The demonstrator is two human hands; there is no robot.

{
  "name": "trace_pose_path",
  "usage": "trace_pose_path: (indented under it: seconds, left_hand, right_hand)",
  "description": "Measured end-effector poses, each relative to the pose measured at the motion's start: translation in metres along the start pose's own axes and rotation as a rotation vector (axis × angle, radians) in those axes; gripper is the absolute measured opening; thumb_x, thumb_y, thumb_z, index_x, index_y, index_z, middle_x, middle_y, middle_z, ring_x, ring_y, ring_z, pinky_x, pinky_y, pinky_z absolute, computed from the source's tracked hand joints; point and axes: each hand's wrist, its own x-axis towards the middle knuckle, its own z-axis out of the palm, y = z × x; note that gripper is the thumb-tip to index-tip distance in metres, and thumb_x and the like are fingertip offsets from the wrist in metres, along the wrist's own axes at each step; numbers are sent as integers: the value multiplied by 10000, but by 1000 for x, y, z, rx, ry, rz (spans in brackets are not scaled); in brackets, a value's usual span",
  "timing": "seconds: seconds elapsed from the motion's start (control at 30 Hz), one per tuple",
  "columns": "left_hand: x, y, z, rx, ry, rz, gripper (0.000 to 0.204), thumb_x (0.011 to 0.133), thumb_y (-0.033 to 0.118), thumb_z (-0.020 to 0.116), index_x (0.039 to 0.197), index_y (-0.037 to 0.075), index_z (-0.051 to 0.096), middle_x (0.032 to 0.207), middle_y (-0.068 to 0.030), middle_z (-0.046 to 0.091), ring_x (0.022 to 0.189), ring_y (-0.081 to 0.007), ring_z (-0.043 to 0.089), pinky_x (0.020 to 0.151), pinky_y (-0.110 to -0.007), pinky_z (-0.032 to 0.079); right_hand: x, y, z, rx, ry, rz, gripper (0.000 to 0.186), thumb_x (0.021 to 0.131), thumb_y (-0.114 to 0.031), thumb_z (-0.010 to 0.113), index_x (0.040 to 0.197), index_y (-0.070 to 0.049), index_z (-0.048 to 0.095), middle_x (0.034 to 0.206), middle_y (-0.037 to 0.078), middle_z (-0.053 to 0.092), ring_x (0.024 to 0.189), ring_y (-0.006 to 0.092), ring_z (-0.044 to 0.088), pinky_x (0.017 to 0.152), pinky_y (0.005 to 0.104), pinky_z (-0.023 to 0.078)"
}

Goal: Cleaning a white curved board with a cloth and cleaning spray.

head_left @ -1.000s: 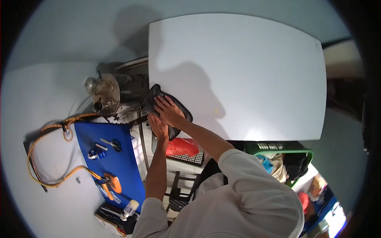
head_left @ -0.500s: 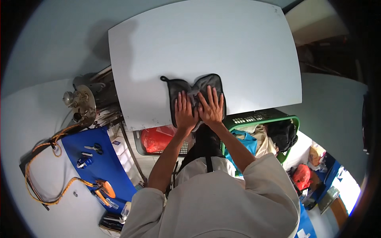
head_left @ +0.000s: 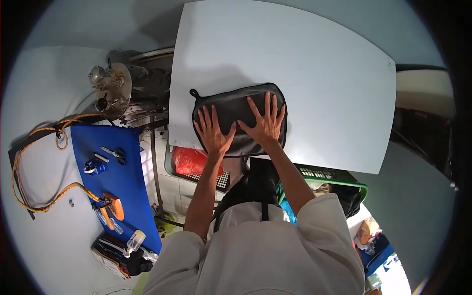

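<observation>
A dark grey cloth [head_left: 235,111] with black edging and a small hanging loop at its far left corner lies spread out near the front edge of a white tabletop [head_left: 295,64]. My left hand [head_left: 214,134] presses flat on its left part, fingers spread. On the right part rests my right hand [head_left: 265,122], also flat with the fingers apart. Between the two hands the fabric looks mostly smooth, and its near edge runs close to the table's front edge.
Below the table edge sit a grey basket with a red plastic bag [head_left: 191,161] and a green basket [head_left: 363,187] of clothes. At left, a blue surface [head_left: 123,182] holds scissors [head_left: 116,154] and an orange-handled tool [head_left: 115,206]; a metal canister [head_left: 120,91] lies beyond it.
The cloth was bunched in the middle with my hands close together; it is now spread flat and wider. My hands have moved apart and their fingers spread. The view has turned.
</observation>
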Motion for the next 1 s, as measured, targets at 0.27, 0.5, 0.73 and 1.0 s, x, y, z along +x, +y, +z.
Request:
trace_pose_path:
  seconds: [0.27,0.5,0.73,1.0]
  left_hand:
    - [104,-19,-1,-16,-36,51,988,823,583,736,1606,152,315,1667,-188,250,1537,-410,223,1203,-666,156]
    - [228,-20,16,20,10,84,966,866,646,673,1615,164,299,1683,-155,227,1556,-378,191,1217,-644,144]
    - [385,-23,50,50,107,255,919,880,668,639,1591,175,332,1637,-149,320,1538,-358,244,1207,-643,181]
    - [437,-27,63,-53,54,555,596,1068,398,417,1523,13,395,1573,-219,397,1472,-393,351,1210,-517,278]
  right_hand:
    - [85,5,1,-13,36,-70,884,735,-720,745,1520,-429,460,1678,163,218,1532,398,232,1174,706,187]
    - [211,13,9,-25,181,-131,848,736,-732,743,1487,-418,507,1640,148,318,1498,384,314,1156,693,241]
    - [357,26,21,54,409,-213,675,785,-645,752,1338,-272,652,1463,100,541,1380,330,465,1160,597,297]
    - [412,22,44,177,282,-371,292,946,-330,631,1125,-139,761,1310,38,677,1295,221,551,1173,436,349]
